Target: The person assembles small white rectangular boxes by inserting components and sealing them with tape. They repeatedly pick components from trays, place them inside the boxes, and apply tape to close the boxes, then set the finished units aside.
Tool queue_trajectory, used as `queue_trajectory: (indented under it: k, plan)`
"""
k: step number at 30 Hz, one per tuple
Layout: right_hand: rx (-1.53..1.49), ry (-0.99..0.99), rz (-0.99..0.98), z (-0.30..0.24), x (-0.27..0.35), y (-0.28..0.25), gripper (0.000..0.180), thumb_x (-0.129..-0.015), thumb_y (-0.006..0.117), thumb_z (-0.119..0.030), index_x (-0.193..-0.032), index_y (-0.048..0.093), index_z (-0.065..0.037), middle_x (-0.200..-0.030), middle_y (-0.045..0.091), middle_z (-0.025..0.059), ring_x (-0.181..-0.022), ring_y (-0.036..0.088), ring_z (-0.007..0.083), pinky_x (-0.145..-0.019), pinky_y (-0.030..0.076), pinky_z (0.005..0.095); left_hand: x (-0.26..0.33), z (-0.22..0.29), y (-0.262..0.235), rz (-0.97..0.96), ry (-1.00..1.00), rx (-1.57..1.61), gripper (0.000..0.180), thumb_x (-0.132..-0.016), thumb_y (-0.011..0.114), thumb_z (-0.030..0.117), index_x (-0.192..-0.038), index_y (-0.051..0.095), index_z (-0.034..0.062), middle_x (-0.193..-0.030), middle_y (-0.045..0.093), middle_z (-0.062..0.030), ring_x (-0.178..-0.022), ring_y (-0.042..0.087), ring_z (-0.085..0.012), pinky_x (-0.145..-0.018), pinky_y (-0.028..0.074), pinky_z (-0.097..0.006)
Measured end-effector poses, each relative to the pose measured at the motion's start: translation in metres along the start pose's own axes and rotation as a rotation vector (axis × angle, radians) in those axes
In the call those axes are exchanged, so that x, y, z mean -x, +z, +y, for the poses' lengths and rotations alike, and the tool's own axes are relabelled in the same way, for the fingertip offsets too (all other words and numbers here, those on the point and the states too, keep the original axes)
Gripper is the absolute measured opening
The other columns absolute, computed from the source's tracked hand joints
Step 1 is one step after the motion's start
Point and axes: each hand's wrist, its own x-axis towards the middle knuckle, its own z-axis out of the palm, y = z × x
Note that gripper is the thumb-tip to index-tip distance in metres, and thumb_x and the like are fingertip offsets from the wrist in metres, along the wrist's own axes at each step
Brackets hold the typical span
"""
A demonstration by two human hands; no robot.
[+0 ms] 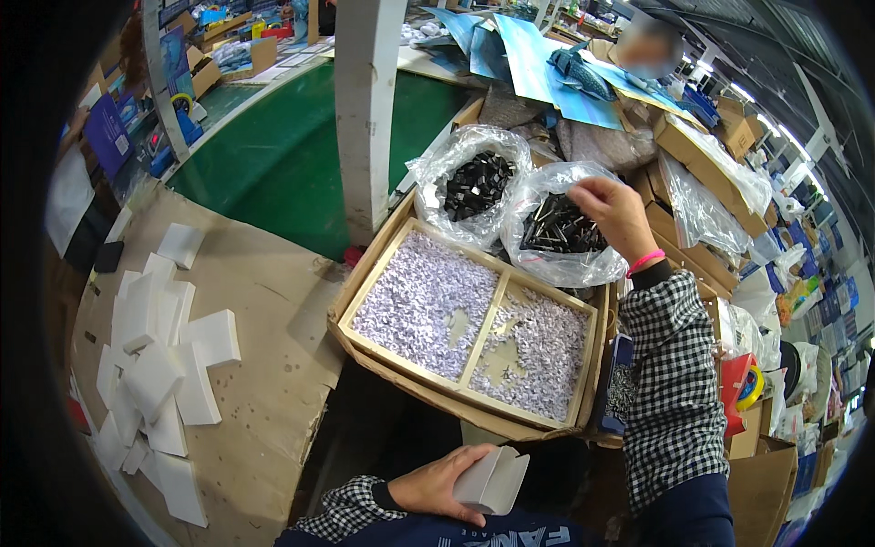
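Note:
My left hand (436, 486) is wrapped round a small white box (490, 480) near my body; a flap stands up at its end. My right hand (612, 211), with a pink band at the wrist, hangs over a clear plastic bag (583, 266) of thin black pieces. Its fingers are pinched together, and what they hold, if anything, I cannot make out. Beside it lies another clear bag (436, 170) with chunkier black pieces (478, 185). Nearer me, a divided wooden tray (481, 334) holds many tiny whitish-lilac pieces in both compartments, resting in a cardboard box.
Flat white boxes (153, 374) lie heaped on the brown board (260, 401) at left. A white post (366, 118) rises beside the green conveyor belt (273, 164). Blue printed cards (538, 77) and cartons crowd the far right. Another person is beyond them.

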Motion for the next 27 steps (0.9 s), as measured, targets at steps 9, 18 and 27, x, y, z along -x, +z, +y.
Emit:
queue_trajectory:
  k: [9, 18, 27]
  plan:
    - [-0.562, 0.003, -0.119, -0.041, -0.048, 0.066, 0.028, -0.096, 0.057, -0.027, -0.091, 0.054, 0.001, -0.078, 0.066, 0.0125, -0.074, 0.063, 0.0124, -0.067, 0.051, 0.0284, 0.006, 0.010, -0.014, 0.068, 0.005, 0.070, 0.108, -0.067, 0.084, 0.045, -0.145, 0.022, 0.0042, -0.137, 0.037, -0.0187, -0.128, 0.039, -0.0308, -0.107, 0.034, -0.037]
    - [0.418, -0.002, -0.074, -0.019, -0.103, 0.138, 0.025, -0.077, 0.072, -0.022, -0.089, 0.070, 0.000, -0.092, 0.067, 0.0228, -0.087, 0.066, 0.0372, -0.079, 0.053, 0.0439, 0.023, 0.004, -0.012, 0.289, 0.052, 0.059, 0.122, -0.049, 0.096, 0.029, -0.144, 0.024, 0.0030, -0.141, 0.034, -0.0116, -0.130, 0.036, -0.0214, -0.108, 0.031, -0.035]
    - [0.352, -0.037, 0.015, -0.044, -0.068, 0.111, 0.023, -0.084, 0.065, -0.028, -0.088, 0.066, -0.005, -0.088, 0.069, 0.0177, -0.084, 0.067, 0.0341, -0.074, 0.052, 0.0428, 0.030, 0.026, -0.020, 0.489, -0.060, -0.104, 0.100, -0.063, 0.088, 0.042, -0.138, 0.033, 0.0038, -0.130, 0.044, -0.0185, -0.119, 0.048, -0.0306, -0.103, 0.038, -0.038]
